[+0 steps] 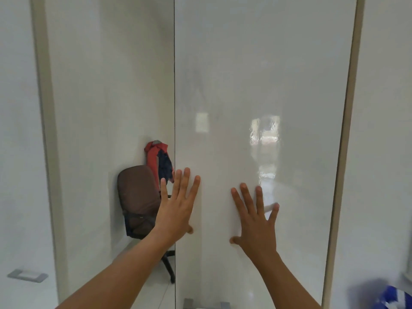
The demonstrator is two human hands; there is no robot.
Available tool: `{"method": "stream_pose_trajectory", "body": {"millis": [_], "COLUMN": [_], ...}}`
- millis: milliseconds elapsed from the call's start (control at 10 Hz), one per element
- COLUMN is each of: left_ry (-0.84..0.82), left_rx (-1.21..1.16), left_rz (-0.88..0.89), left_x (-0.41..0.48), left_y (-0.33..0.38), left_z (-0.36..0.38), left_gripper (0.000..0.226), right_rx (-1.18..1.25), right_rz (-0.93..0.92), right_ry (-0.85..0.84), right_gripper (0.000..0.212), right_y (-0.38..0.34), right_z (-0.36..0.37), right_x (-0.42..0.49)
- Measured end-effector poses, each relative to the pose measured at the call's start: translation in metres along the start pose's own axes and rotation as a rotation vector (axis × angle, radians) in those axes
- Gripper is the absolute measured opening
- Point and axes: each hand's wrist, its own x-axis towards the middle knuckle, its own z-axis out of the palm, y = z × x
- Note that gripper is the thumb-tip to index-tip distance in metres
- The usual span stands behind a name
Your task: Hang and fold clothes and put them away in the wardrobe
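Head view, looking at a glossy white wardrobe door (267, 74) that fills the centre and right of the frame.

Left hand (178, 204), lower centre: palm flat against the door at its left edge, fingers (186, 175) straight and spread, pointing up. The little finger lies across the line of the dark vertical edge. The grip is fully open and has hold of nothing.

Right hand (256, 219), just right of the left hand and slightly lower: palm flat on the same door, fingers straight and fanned, thumb out to the left. Its grip is likewise fully open and empty. The two hands are apart, with a bare strip of door between them. Both forearms rise from the bottom edge of the frame.

The door surface bears pale window-like reflections at centre right. A beige frame strip (343, 152) runs along its right side, and a grey metal handle (206, 304) shows at the bottom edge.

Left of the door's edge, in the lower-centre left: a brown office chair (138, 197) in a white corner, with a red and navy garment (159, 161) hanging just above and behind its backrest. Whether this part is a reflection or a direct view cannot be told.

Lower left corner: a second grey handle (27, 275) on a white panel. Lower right corner: a blurred blue and white object (392, 297), unidentifiable.
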Motion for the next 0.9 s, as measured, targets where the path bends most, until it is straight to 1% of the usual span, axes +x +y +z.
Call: {"method": "stream_pose_trajectory", "body": {"millis": [100, 400, 500, 600, 700, 800, 900], "left_ry": [0.012, -0.016, 0.009, 0.031, 0.018, -0.094, -0.157], "left_rx": [-0.008, -0.052, -0.052, -0.066, -0.055, -0.065, 0.011], "left_rz": [0.008, -0.024, -0.013, 0.003, 0.029, 0.057, 0.151], "left_x": [-0.004, -0.002, -0.001, -0.007, -0.020, -0.042, -0.089], "left_y": [-0.001, 0.001, 0.000, 0.001, -0.004, -0.002, -0.001], "left_z": [0.001, 0.008, 0.010, 0.015, 0.022, 0.033, 0.061], "left_gripper": [0.159, 0.155, 0.155, 0.153, 0.153, 0.154, 0.157], "right_rx": [0.008, 0.048, 0.051, 0.072, 0.061, 0.120, 0.219], "right_rz": [0.027, 0.080, 0.067, 0.063, 0.050, 0.042, 0.041], "right_ry": [-0.002, 0.028, 0.073, 0.057, 0.046, 0.035, -0.106], "right_gripper": [0.152, 0.146, 0.141, 0.137, 0.131, 0.128, 0.110], "right_y": [0.009, 0.020, 0.017, 0.016, 0.012, 0.013, 0.014], "right_z": [-0.002, 0.025, 0.029, 0.028, 0.034, 0.035, 0.047], "right_x": [-0.009, -0.030, -0.028, -0.028, -0.036, -0.048, -0.081]}}
